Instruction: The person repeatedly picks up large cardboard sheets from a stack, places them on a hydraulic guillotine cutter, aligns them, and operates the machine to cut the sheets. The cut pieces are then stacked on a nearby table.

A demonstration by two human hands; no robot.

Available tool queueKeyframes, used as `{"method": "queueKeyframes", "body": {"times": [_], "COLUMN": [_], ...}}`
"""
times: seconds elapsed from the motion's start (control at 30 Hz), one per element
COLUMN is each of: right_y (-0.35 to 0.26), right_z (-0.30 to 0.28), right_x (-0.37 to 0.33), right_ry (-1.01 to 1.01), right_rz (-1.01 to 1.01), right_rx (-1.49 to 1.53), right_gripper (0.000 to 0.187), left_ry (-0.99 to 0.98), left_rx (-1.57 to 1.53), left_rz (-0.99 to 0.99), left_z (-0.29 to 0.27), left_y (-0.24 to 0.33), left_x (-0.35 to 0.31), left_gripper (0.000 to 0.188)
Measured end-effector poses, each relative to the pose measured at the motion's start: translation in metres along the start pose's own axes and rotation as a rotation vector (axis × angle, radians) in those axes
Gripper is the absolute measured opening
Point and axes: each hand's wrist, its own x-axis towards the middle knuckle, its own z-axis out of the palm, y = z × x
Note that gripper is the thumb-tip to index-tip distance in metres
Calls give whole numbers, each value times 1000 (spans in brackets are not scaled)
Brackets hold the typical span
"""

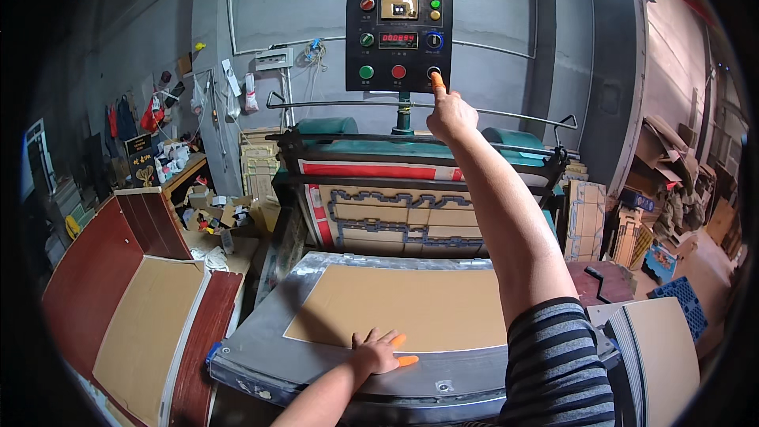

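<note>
My left hand [378, 350] lies open, fingers spread, on the near edge of a brown cardboard sheet [411, 304]. Orange covers sit on some of its fingertips. The sheet rests on the grey metal bed [265, 348] of a press. My right arm, in a striped sleeve, reaches up to a black control panel [401, 51]. There the index finger of my right hand [453, 115], also in an orange cover, touches a button at the lower right. Its other fingers are curled and I see nothing held. Behind the bed stands the upright die board [403, 217] with dark cutting lines.
Left of the press, cardboard lies in a red-brown wooden holder [207, 332]. A stack of cardboard sheets [660, 360] stands at the right. A metal bar [340, 103] spans the machine below the panel. Behind at left is a cluttered bench [186, 170].
</note>
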Motion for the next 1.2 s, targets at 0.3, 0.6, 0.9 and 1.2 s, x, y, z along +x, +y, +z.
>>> {"method": "queueKeyframes", "body": {"times": [0.3, 0.6, 0.9, 1.2], "right_y": [13, 49, 180, 334], "right_z": [16, 0, -114, -103], "right_x": [16, -188, -393, -567], "right_ry": [-7, 21, -193, 162], "right_rz": [20, -590, -556, 476], "right_rx": [80, 354, 541, 156], "right_gripper": [30, 69, 25, 35], "left_ry": [40, -139, 1049, 586], "left_rx": [21, 200, 11, -196], "left_rz": [32, 162, 387, 1052], "left_z": [5, -74, -255, -131], "left_y": [-2, 16, -11, 125], "left_x": [6, 44, 153, 10], "left_gripper": [87, 76, 42, 22]}}
